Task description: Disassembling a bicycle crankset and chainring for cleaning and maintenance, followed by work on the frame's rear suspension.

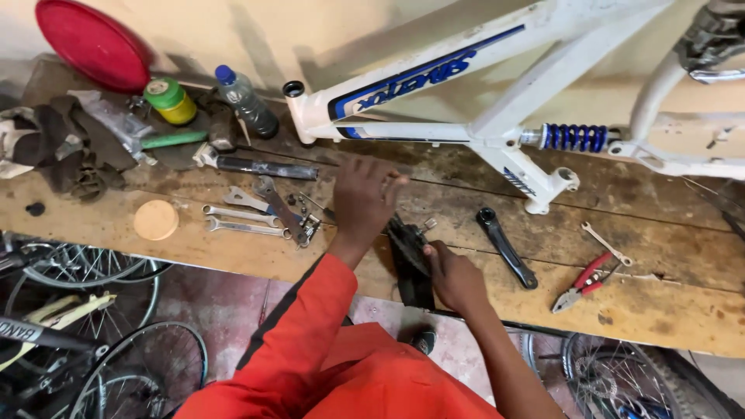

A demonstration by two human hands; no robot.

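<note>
Rough wooden surface [667, 306] across the middle of the view, worn and stained, with a pale wall behind and spoked wheels [116, 372] on the floor at 7 o'clock. Left hand [363, 200] raised above the planks, fingers bent and pinched on something very small at the tips, too small to identify. Right hand [456, 278] clenched on the lower edge of a black crank part [409, 252], probably to keep it steady while the other hand works just above it. Crank part dark, greasy looking, lying flat at the centre near the front edge, with a small silver piece at its top end. Separate black crank arm [506, 247] at 3 o'clock of it, then red pliers [580, 282] and a small spanner [608, 244], all laid within easy reach. Several spanners [242, 219] side by side at 9 o'clock. White bicycle frame [481, 85] with a blue spring [574, 137] resting along the back at 1 o'clock. Red round lid [91, 43], plastic bottle [247, 102] and rags [66, 147] pushed away at 10 o'clock.
</note>
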